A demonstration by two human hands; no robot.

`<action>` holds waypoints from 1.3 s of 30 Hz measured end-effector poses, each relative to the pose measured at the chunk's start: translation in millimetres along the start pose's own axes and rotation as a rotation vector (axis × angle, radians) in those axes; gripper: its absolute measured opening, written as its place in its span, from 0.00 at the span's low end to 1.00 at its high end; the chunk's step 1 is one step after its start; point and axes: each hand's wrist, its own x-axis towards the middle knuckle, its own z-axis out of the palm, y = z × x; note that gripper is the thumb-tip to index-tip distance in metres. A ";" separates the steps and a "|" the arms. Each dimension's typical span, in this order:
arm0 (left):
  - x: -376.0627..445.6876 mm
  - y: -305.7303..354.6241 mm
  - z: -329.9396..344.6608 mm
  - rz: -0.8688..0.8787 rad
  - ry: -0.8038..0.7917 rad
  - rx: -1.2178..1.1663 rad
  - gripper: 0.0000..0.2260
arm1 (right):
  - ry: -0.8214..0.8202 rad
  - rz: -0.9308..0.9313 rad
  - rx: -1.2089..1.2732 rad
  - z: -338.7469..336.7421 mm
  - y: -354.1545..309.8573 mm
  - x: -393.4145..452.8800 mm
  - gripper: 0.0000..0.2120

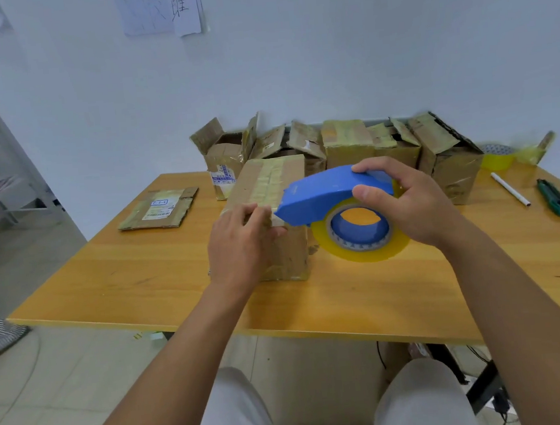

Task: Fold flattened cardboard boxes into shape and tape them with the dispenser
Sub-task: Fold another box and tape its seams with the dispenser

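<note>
Folded box (pixel 272 192) stands mid-table (pixel 113 260), yellowed tape strip along its top. Left hand (pixel 241 246) presses the box's near top edge, fingers curled onto the tape end. Right hand (pixel 406 201) wraps closed around the blue tape dispenser (pixel 324 191), its nose touching the box's near right corner; the tape roll (pixel 361 232) hangs beside the box. Flattened box (pixel 160 209) lies toward the left edge. More boxes (pixel 367 147) line the far edge. Pen (pixel 510 188) and knife (pixel 555 196) lie near the right edge.

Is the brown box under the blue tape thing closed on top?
Closed. The brown cardboard box has its top flaps lying flat, with yellowish tape strips running along the seam.
</note>
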 end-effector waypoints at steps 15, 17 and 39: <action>-0.5 4.4 -6.3 -0.013 -0.043 0.050 0.15 | 0.028 0.037 0.134 -31.2 53.2 -32.2 0.11; -0.1 5.6 -6.4 -0.013 -0.057 0.061 0.15 | 0.013 0.028 0.128 -32.5 53.3 -30.3 0.11; 1.3 30.0 -19.9 -0.121 -0.305 0.028 0.30 | 0.306 0.209 -0.099 14.9 74.8 -11.4 0.12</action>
